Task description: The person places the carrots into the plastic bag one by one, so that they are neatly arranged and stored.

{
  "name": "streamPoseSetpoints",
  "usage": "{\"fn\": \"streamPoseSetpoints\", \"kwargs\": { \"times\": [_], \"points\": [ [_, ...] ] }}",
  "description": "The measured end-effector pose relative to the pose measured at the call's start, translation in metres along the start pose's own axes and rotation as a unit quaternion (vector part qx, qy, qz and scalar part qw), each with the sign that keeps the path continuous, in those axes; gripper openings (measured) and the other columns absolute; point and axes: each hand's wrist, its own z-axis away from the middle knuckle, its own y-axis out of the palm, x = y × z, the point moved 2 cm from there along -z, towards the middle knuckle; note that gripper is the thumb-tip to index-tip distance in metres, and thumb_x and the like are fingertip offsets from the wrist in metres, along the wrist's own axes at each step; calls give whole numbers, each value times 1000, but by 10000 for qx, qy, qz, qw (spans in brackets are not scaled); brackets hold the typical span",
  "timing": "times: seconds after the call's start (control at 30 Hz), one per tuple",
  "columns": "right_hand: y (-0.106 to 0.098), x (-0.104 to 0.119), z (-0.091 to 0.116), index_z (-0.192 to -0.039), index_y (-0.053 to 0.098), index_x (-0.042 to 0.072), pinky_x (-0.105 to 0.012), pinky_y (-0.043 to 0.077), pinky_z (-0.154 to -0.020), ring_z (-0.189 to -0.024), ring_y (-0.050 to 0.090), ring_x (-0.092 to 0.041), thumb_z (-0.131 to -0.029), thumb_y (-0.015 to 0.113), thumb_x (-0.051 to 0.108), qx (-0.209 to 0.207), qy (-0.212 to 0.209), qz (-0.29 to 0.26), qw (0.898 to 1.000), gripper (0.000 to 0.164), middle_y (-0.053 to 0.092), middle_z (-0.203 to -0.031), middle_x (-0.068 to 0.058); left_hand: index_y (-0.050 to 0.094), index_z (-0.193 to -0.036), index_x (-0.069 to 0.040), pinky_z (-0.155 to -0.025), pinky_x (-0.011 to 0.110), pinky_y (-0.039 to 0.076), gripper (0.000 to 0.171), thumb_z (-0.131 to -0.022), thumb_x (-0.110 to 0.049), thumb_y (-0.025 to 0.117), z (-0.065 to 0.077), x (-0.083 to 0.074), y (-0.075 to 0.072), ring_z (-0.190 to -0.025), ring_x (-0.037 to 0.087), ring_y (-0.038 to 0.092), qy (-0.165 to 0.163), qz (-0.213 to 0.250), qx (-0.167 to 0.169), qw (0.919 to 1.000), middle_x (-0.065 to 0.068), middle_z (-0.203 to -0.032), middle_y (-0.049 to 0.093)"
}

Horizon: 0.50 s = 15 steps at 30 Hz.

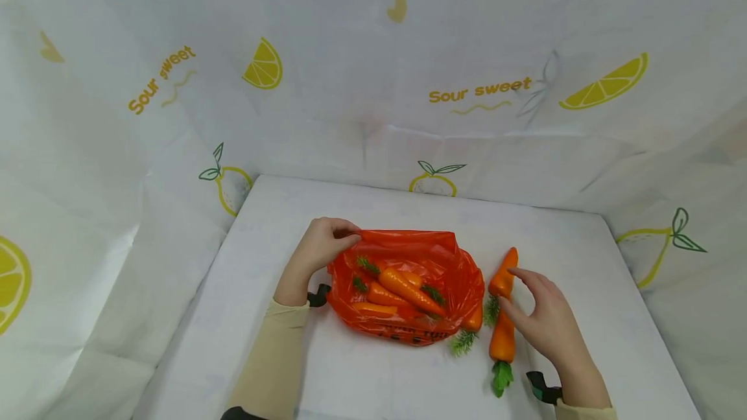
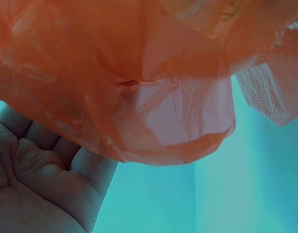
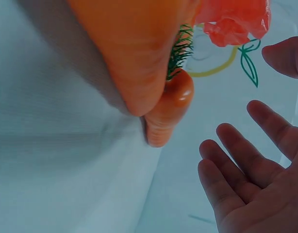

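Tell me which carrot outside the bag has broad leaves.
In the head view, the lower carrot by the right hand; the upper carrot there and the partly hidden carrot against the bag have feathery fronds instead of its broad leaves.

Glossy, thin plastic bag [image 1: 428, 246], smooth, shiny carrots [image 1: 408, 289]
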Motion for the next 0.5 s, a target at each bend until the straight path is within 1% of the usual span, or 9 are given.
{"fn": "streamPoseSetpoints", "kwargs": {
  "times": [0.13, 0.33, 0.5],
  "points": [
    [4, -3, 6, -153, 61, 7, -82, 46, -109, -138, 54, -53, -97, 87, 28, 95, 84, -15, 9999, 65, 60, -154, -28, 88, -114, -19, -90, 43, 65, 13, -104, -25, 81, 0, -1, 0, -98, 19, 75, 24, -19, 1, 10000, -1, -110, 83],
    [9, -3, 12, -155, 60, 7, -81, 48, -109, -138, 55, -53, -98, 86, 34, 348, 289, 29, 9990, 68, 59, -155, -29, 88, -114, -18, -91, 42, 65, 14, -104, -25, 81, 0, -1, 0, -98, 18, 74, -11, -40, 39, 10000, -1, -111, 83],
    [15, -3, 19, -154, 60, 6, -79, 49, -109, -135, 57, -52, -98, 86, 36, 441, 371, 16, 9983, 68, 59, -155, -29, 88, -115, -18, -91, 42, 65, 14, -104, -25, 80, 0, -2, 0, -99, 19, 74, -10, -54, 42, 10000, 0, -111, 83]
  ]
}}
